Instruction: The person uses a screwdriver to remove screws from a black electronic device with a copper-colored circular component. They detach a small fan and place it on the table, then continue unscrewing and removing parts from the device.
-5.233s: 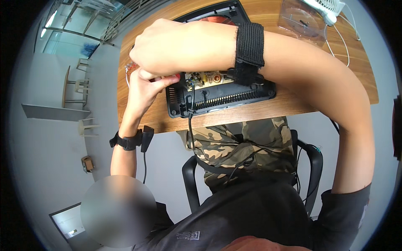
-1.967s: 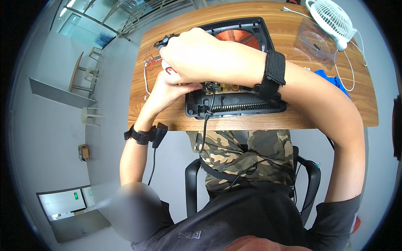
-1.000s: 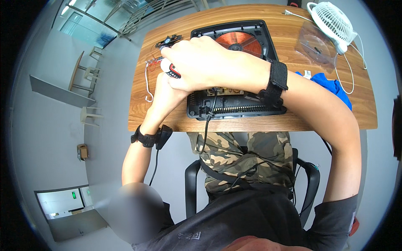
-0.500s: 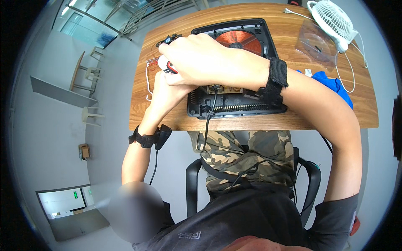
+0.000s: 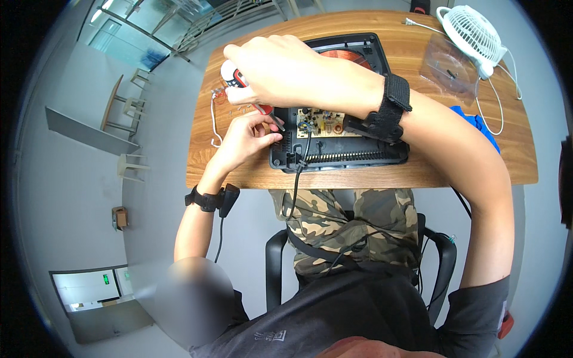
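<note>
Right hand [image 5: 280,68] grips a screwdriver [image 5: 253,98]; left hand [image 5: 248,134] pinches the cooker's [image 5: 340,152] left edge.

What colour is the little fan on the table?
The small fan is white, with a white cord. It shows best in the head view, at the table's far right corner.

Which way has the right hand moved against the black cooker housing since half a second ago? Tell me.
Cannot tell. The right hand with the screwdriver lies over the housing's upper-left corner, as before.
</note>
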{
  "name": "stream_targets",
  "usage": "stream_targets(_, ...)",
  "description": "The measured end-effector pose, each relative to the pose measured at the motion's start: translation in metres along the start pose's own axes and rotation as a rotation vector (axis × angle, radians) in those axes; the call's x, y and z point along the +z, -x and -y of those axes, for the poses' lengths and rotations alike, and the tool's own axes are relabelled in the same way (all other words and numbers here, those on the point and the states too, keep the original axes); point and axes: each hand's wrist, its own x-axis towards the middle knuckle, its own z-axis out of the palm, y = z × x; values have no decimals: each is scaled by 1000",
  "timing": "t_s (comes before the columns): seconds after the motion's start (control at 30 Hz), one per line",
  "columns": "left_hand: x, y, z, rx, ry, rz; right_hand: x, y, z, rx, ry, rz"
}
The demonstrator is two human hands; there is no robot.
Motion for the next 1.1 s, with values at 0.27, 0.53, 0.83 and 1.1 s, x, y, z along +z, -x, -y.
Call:
stream_targets(0.27, 3, 10, 29, -115, 70, -90, 16, -14, 6, -59, -42, 28)
stream_targets(0.53, -28, 32, 71, -304, -99, -150, 29, -26, 20, -127, -81, -105)
stream_targets(0.83, -12, 27, 64, -225, -296, -129, 33, -20, 12, -116, -23, -38)
stream_targets(1.1, 6, 8, 79, -126, -400, -191, 26, -11, 9, -88, -56, -34)
